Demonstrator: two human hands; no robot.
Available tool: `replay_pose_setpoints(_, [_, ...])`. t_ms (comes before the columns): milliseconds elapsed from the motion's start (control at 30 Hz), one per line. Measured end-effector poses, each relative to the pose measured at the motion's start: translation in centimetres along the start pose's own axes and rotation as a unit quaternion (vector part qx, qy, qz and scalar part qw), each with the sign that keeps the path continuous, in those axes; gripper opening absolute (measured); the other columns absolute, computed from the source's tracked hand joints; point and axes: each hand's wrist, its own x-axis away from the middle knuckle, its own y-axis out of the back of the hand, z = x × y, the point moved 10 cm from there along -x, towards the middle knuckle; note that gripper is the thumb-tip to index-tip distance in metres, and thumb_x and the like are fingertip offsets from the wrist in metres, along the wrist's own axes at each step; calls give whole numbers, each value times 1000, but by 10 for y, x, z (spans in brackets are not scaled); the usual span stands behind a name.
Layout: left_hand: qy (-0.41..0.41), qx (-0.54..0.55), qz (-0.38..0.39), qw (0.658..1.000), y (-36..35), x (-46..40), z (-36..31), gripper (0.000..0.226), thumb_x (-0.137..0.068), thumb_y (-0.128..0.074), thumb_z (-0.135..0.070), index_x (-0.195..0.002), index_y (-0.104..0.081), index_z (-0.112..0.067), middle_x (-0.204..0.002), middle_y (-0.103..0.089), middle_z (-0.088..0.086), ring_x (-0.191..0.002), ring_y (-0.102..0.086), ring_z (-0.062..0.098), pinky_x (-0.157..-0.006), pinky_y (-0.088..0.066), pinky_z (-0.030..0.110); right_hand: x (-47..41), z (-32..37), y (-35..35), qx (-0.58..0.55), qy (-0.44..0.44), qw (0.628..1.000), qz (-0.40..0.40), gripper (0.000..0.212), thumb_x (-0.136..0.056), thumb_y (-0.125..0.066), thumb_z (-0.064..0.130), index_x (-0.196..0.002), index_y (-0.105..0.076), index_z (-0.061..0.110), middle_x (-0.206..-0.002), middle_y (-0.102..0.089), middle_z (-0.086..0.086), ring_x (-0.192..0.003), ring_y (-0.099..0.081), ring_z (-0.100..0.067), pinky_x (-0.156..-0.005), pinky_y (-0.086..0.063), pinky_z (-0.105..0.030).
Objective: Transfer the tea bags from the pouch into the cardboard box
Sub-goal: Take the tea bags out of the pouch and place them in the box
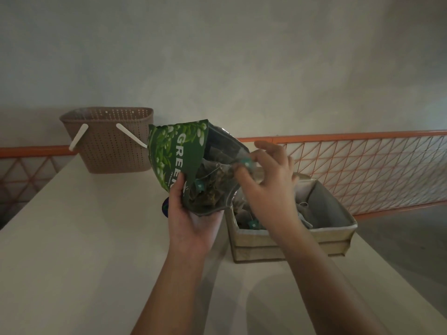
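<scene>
My left hand [191, 221] grips the bottom of a green tea pouch [179, 153], held up over the white table with its open mouth turned to the right. Several tea bags show inside the pouch. My right hand [268, 180] is at the mouth and pinches a tea bag [225, 169] by its string and small teal tag [246, 162], drawn partly out. Below and to the right stands the open cardboard box [338, 230], with several tea bags [254, 223] lying in it.
A brown perforated plastic basket [108, 141] with white handles stands at the back left of the white table [72, 250]. An orange metal mesh railing [375, 170] runs behind the table. A dark blue object [165, 207] peeks out behind my left hand.
</scene>
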Motion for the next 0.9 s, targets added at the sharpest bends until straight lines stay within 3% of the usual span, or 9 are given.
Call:
replay_pose_setpoints(133, [2,14,6,1000,1,0,-1,43,-98,-49,-43,-119,-78,-19,-139,-66,7,-133,-59,28,-99,-54,41,-2,-14,26,-23,-3,998,-56,20,-85,-55,43,-91,-61,25,-115,-43,11,-114,-39,-13,-98,-36,-40])
replay_pose_setpoints(300, [0,13,24,1000,-2,-2,-2,48,-97,-49,-44,-129,-71,-16,-147,-60,8,-139,-53,29,-109,-47,44,3,-49,37,-69,-46,996,-42,4,-90,-64,23,-94,-65,21,-100,-50,6,-84,-50,-10,-70,-39,-15])
replay_pose_setpoints(367, [0,9,33,999,-3,-1,-1,51,-95,-50,-45,-134,-67,-15,-148,-58,9,-138,-54,29,-109,-48,44,9,-66,33,-56,-61,996,-12,17,-91,-61,11,-103,-65,23,-105,-56,5,-84,-53,-11,-68,-42,-16])
replay_pose_setpoints(467, [-3,-1,41,999,-3,-1,0,51,-96,-49,-47,-132,-69,-16,-146,-60,10,-133,-58,31,-104,-54,43,18,-89,14,86,-105,988,73,35,-91,-59,13,-124,-57,25,-128,-50,-2,-114,-48,-21,-94,-46,-35])
replay_pose_setpoints(567, [8,-3,24,1000,-1,0,3,52,-95,-51,-47,-131,-70,-15,-148,-58,10,-135,-56,31,-97,-58,41,19,-71,14,114,-72,990,45,39,-93,-58,25,-131,-52,29,-135,-47,5,-128,-35,-20,-106,-32,-45])
replay_pose_setpoints(667, [8,-5,11,1000,0,0,3,52,-93,-52,-46,-131,-68,-15,-146,-60,10,-131,-60,29,-94,-59,38,16,-48,7,-93,-66,993,41,34,-93,-61,34,-124,-52,27,-119,-58,18,-112,-54,-9,-89,-50,-31])
replay_pose_setpoints(733, [4,-17,3,1000,0,1,2,51,-93,-51,-47,-129,-69,-15,-146,-60,10,-127,-61,30,-96,-57,37,14,-45,-4,-173,-91,978,77,40,-88,-66,42,-121,-51,24,-105,-68,12,-91,-65,-3,-73,-54,-23])
replay_pose_setpoints(833, [4,-17,0,1000,0,2,3,49,-97,-48,-46,-127,-72,-16,-145,-61,11,-132,-58,31,-104,-50,43,9,-49,-7,-122,-103,983,86,31,-84,-72,39,-108,-59,23,-82,-68,5,-61,-62,1,-53,-49,-15])
replay_pose_setpoints(900, [9,-4,1,1000,1,1,5,47,-101,-46,-46,-123,-76,-18,-142,-64,10,-133,-59,31,-104,-49,44,3,-51,4,-76,-87,992,51,16,-85,-73,33,-95,-67,23,-78,-66,8,-63,-59,-1,-55,-49,-16])
